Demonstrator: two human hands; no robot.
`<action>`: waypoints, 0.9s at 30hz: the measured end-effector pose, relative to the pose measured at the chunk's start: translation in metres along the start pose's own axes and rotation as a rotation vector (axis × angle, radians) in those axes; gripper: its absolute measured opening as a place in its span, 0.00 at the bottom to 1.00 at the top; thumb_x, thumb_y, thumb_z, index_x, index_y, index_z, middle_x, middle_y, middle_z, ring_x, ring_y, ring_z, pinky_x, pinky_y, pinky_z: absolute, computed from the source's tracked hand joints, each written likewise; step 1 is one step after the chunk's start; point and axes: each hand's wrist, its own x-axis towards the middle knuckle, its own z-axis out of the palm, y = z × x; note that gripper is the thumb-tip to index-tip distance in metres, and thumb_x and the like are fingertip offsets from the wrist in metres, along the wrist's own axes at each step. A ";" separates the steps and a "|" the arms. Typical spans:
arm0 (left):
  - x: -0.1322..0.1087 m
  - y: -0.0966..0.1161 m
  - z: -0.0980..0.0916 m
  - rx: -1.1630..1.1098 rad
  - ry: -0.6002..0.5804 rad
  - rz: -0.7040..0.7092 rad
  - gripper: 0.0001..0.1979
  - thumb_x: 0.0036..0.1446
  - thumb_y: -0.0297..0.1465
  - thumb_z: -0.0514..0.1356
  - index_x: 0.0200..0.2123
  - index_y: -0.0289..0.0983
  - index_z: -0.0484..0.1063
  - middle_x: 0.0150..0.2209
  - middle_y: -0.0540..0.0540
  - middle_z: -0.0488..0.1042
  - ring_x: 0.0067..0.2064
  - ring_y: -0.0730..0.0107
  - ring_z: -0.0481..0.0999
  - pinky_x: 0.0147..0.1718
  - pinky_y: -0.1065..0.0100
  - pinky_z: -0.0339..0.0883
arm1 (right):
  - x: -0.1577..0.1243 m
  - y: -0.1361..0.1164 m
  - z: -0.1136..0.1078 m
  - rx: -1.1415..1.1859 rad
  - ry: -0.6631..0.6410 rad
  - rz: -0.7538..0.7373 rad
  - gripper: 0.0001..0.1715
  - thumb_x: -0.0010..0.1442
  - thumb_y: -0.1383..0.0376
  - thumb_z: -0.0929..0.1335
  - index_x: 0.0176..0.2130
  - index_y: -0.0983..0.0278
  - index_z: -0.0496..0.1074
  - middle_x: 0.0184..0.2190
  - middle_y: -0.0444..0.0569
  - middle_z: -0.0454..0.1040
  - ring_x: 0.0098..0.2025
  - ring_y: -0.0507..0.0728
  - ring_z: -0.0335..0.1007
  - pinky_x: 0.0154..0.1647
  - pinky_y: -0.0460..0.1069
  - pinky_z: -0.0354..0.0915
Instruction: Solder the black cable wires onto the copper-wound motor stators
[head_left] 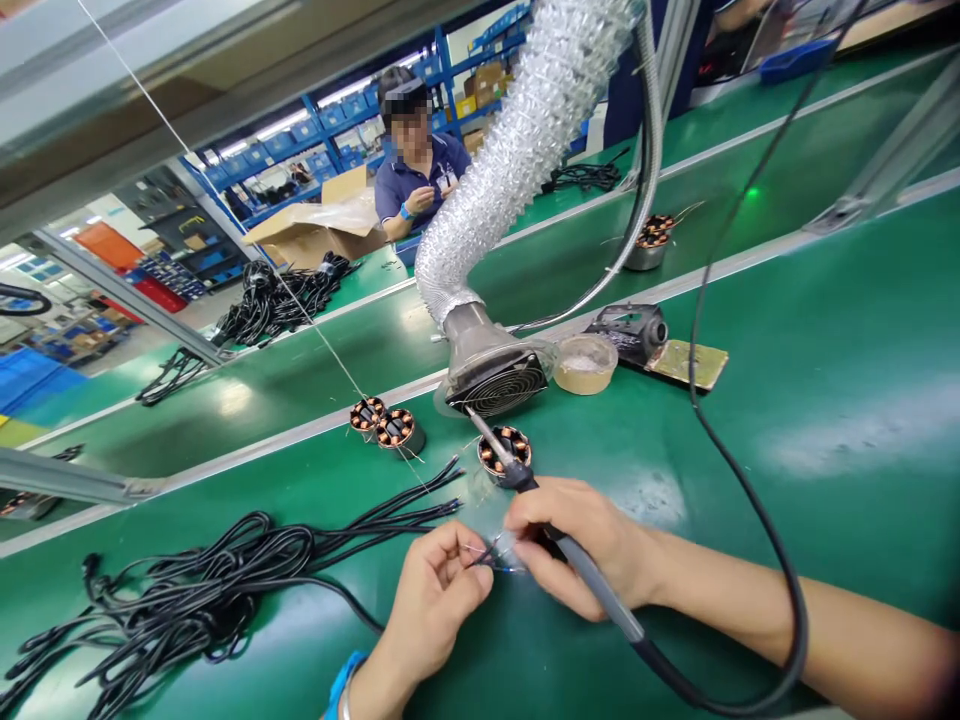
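Starting at the far left, we see a loose bundle of black cables (187, 590) sprawled across the green desk (825, 400), its free ends fanning out toward the middle. Behind it, across the belt, a cardboard box (322, 225) lies beside a seated co-worker (416, 175) in a dark blue shirt. Nearer to us, a pair of stators (382, 425) with copper windings sits at the desk's pale edge strip, the two touching each other. Our left hand (439, 590), a blue wristband (341, 685) below it, is curled, with thumb and forefinger pressed together on the thin wire ends (489, 556), which hang just above the desk between our two hands. Just beyond them a single stator (504, 450) rests on the desk in front of the grilled mouth of the fume extractor (495, 380), whose ribbed silver hose (525, 150) climbs up and away. Our right hand (581, 545) is closed around the soldering iron (604, 595) in a pen grip, its tip slanting up and to the left over that stator; whether the tip touches it we cannot tell. To the right of the extractor stand a shallow round tin (585, 362), then a dark iron holder (630, 330) on a yellowish pad (686, 362). Furthest right, the iron's black cord (750, 480) loops past our forearm and rises out of view
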 end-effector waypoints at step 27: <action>0.008 0.008 0.007 -0.091 0.122 -0.130 0.18 0.44 0.42 0.70 0.25 0.35 0.69 0.14 0.60 0.56 0.12 0.86 0.47 0.12 0.77 0.37 | -0.003 0.008 0.001 0.106 -0.039 0.177 0.12 0.60 0.74 0.66 0.44 0.62 0.68 0.32 0.45 0.76 0.32 0.50 0.74 0.34 0.43 0.71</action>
